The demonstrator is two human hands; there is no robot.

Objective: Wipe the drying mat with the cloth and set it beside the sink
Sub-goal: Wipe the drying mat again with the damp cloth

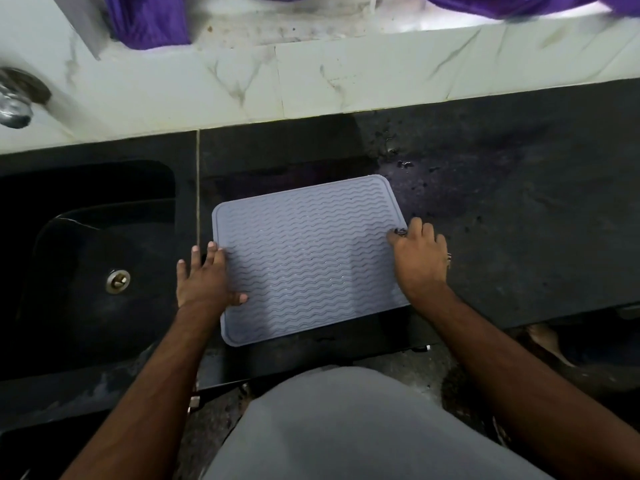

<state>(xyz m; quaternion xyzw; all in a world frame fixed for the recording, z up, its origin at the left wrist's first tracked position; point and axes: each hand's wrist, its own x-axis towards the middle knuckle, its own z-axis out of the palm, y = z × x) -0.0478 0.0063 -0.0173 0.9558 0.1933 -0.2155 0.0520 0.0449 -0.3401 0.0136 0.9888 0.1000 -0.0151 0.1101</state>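
Grey silicone, ribbed with wavy lines, makes up the drying mat (308,258), which lies flat on the dark stone counter (519,237) just to the right of the black sink (86,258), its left edge close to the sink's rim and its near edge reaching the counter's front lip. The mat sits slightly skewed, its far right corner turned away from the sink, and its long axis runs roughly from the near edge toward the tiled wall (311,81). Both hands frame it: the left hand (204,275) rests on the sink-side edge with fingers straight and spread, thumb lying over the ribbed surface, gripping nothing; the right hand (420,258) sits on the edge away from the sink, fingers bent down at the border, and whether they pinch the edge or merely press it I cannot tell. Neither hand is clearly nearer, since the mat lies between them, directly ahead of the person. No cloth is in either hand; purple fabric (152,22) hangs above the wall ledge, well away from the sink, and may be the cloth. The counter on the side away from the sink looks wet and speckled with droplets. Judging from this, the mat already lies beside the sink, so the placing looks nearly settled.
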